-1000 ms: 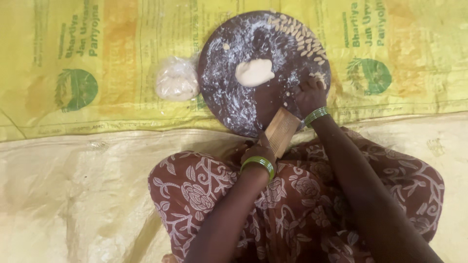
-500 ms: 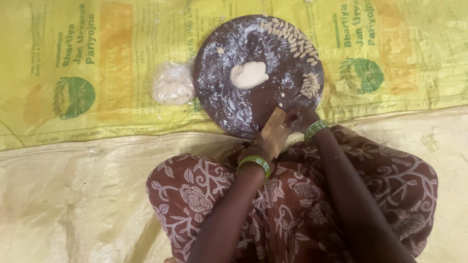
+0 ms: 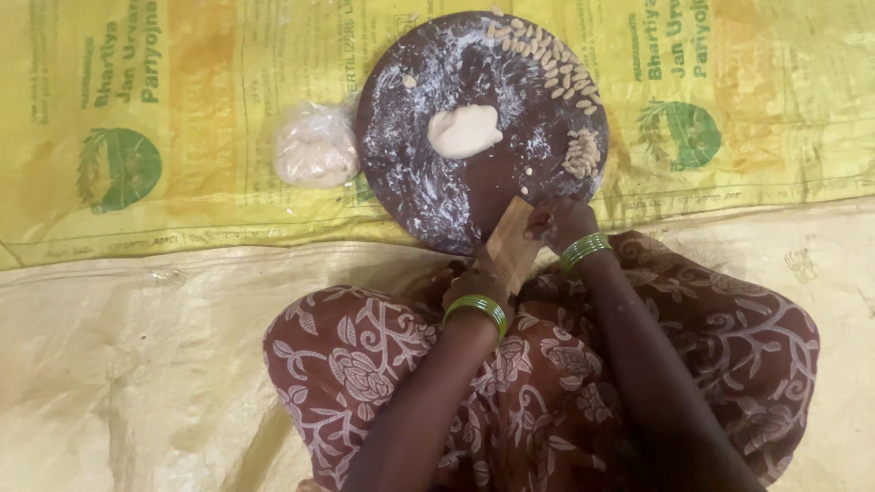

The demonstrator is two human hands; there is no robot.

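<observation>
A round dark board dusted with flour lies on a yellow printed sack. A flat lump of pale dough rests near its middle. Several small shaped dough pieces line its far right rim, and a small heap of them sits at the right. My left hand grips the near end of a ridged wooden paddle that leans on the board's near edge. My right hand is curled against the paddle's upper right side; whether it pinches dough is hidden.
A clear plastic bag of dough lies left of the board on the yellow sack. A paler sheet covers the floor nearer me. My knees in brown patterned cloth fill the lower middle.
My right hand has come back from the board's right part to the paddle's upper end. The view has shifted slightly; the left hand stays on the paddle.
</observation>
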